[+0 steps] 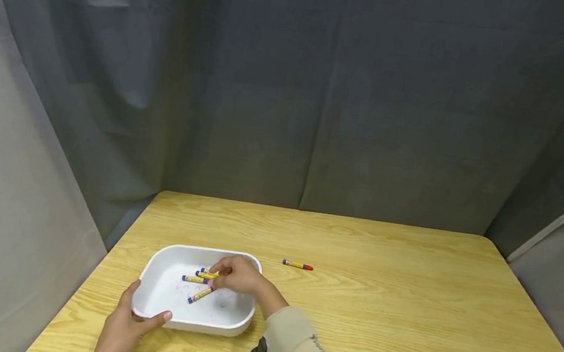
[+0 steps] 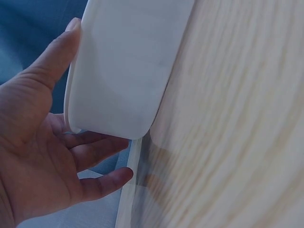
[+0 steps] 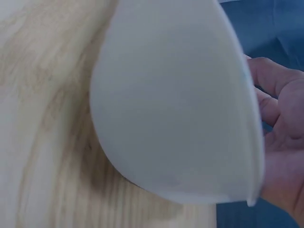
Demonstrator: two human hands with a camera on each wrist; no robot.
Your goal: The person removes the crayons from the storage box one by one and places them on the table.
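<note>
I am looking down at a light wooden counter (image 1: 403, 311) with a strong, wavy grain, and it is filling the lower half of my head view. Dark grey cloth (image 1: 324, 98) is hanging behind it as a backdrop, creasing softly and meeting at a seam near the middle. Paler grey panels (image 1: 1, 192) are closing in on both sides, slanting toward me. Soft, even light is falling over the counter, and a faint glare is showing at its near edge.
</note>
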